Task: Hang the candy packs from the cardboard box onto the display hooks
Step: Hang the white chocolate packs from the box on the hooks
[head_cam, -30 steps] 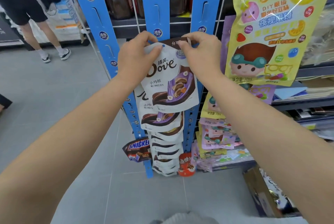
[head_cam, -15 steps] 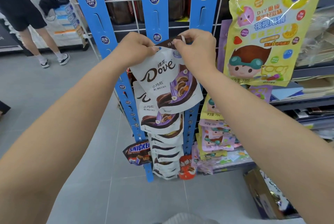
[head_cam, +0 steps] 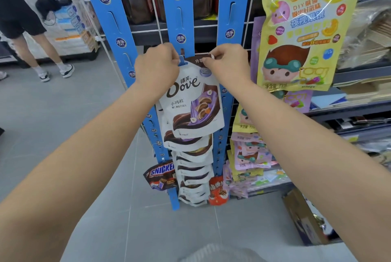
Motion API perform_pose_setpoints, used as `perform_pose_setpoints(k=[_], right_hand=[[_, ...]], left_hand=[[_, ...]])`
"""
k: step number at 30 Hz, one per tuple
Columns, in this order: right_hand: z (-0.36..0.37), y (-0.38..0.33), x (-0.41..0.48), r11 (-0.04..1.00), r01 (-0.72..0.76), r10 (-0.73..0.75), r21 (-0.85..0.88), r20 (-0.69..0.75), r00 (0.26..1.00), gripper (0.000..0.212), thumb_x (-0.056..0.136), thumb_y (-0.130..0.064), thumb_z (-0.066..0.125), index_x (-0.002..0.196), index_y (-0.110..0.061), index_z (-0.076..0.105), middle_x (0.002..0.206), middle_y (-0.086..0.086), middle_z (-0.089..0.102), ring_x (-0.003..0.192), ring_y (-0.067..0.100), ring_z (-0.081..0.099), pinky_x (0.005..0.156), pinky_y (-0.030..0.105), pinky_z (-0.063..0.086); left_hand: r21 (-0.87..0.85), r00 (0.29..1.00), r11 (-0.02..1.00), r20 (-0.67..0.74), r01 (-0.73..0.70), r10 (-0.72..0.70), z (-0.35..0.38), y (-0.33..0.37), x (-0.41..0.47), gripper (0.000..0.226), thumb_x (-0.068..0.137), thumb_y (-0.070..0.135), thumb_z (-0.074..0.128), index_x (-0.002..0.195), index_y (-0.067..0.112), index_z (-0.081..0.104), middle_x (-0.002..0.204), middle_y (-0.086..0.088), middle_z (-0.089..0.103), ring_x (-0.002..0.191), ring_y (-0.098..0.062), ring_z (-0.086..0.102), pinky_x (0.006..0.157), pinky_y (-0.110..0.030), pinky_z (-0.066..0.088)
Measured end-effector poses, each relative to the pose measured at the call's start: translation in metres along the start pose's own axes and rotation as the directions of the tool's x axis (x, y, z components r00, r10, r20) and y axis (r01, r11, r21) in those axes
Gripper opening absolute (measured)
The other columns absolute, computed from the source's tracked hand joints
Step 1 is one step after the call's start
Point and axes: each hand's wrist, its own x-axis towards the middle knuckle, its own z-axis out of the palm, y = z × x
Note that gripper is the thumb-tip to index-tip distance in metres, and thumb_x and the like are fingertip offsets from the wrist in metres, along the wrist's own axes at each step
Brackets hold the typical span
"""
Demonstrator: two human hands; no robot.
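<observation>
**Head view: both hands pinch a Dove pack (head_cam: 191,103) at the middle blue strip (head_cam: 179,14)**

Head camera looks down two bare forearms to the display. The left hand (head_cam: 156,66) grips the pack's top left corner with its fingers curled over it. The right hand (head_cam: 227,64) pinches the right end of the brown top band. Between them the pack hangs against the strip, white face outward and a little askew. A small blue tab (head_cam: 182,62) shows at the top edge just beside the left fingertips — whether it passes through the pack cannot be told.

Below, a column of hung packs (head_cam: 194,168) in the same white and brown overlaps down the strip, and the held pack covers the uppermost. A Snickers bag (head_cam: 160,177) hangs at the column's lower left, a red bag (head_cam: 218,192) at its lower right. A big yellow cartoon pack (head_cam: 296,28) hangs to the right of the strips. The cardboard box (head_cam: 304,221) stands on the grey floor (head_cam: 63,113) at lower right — its contents are hard to make out. Another person's legs (head_cam: 40,50) stand at far left.
</observation>
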Motion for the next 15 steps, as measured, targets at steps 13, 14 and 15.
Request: perform_pose_setpoints(k=[13, 14, 15], right_hand=[[0.005, 0.019, -0.031, 0.991, -0.127, 0.125, 0.030, 0.063, 0.990, 0.021, 0.080, -0.031, 0.069, 0.093, -0.014, 0.067, 0.078, -0.004, 0.059, 0.074, 0.014, 0.056, 0.067, 0.028, 0.047], [0.004, 0.024, -0.035, 0.988, -0.151, 0.149, 0.042, 0.051, 0.988, 0.023, 0.082, -0.030, 0.067, 0.100, -0.015, 0.065, 0.082, -0.004, 0.059, 0.075, 0.015, 0.057, 0.069, 0.030, 0.050], [0.003, 0.030, -0.040, 0.984, -0.171, 0.169, 0.056, 0.043, 0.985, 0.025, 0.083, -0.028, 0.065, 0.105, -0.016, 0.063, 0.082, -0.005, 0.058, 0.075, 0.015, 0.058, 0.071, 0.031, 0.052]], left_hand=[[0.080, 0.917, 0.949, -0.243, -0.306, 0.316, 0.015, -0.020, -0.034, 0.026, 0.086, 0.016, 0.050, 0.109, 0.012, 0.060, 0.108, -0.009, 0.058, 0.104, -0.031, 0.050, 0.083, -0.040, 0.036], [0.044, 0.909, 0.934, -0.218, -0.354, 0.355, 0.020, -0.014, -0.039, 0.023, 0.087, 0.020, 0.049, 0.105, 0.012, 0.061, 0.103, -0.009, 0.061, 0.099, -0.031, 0.054, 0.080, -0.040, 0.039], [0.003, 0.909, 0.922, -0.168, -0.386, 0.381, 0.025, -0.007, -0.044, 0.022, 0.089, 0.022, 0.047, 0.102, 0.013, 0.062, 0.097, -0.007, 0.065, 0.095, -0.030, 0.058, 0.075, -0.039, 0.042]])
